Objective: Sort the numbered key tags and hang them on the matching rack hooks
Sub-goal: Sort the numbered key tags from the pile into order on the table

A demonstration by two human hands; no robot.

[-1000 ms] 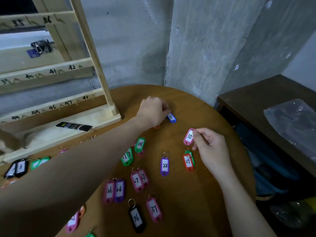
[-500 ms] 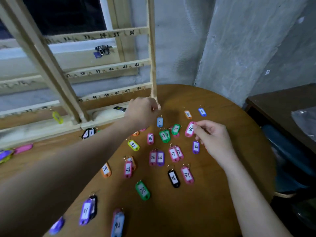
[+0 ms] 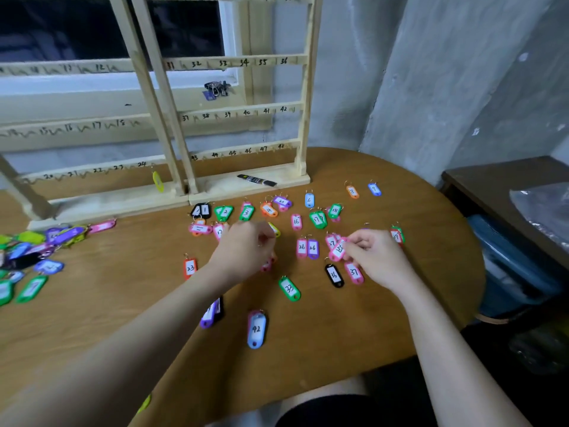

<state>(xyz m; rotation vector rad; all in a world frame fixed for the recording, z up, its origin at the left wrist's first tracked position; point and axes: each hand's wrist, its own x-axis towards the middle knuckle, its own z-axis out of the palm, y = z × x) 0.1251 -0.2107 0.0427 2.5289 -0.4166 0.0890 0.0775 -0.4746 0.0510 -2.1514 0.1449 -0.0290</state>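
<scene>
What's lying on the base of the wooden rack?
A black marker lies on the rack base, right section. The yellow tag hangs above the left section. Nothing else shows there.

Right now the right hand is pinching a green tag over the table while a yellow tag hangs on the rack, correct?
Not quite: in the head view the tag pinched by the right hand is pink, not green. A yellow tag does hang on the rack.

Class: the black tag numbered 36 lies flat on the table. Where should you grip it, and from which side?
Pinch the black tag 36 by its long edges from above. It lies flat, ring pointing away, with the pink tag 37 close on its right, so probably lead from the left.
</scene>
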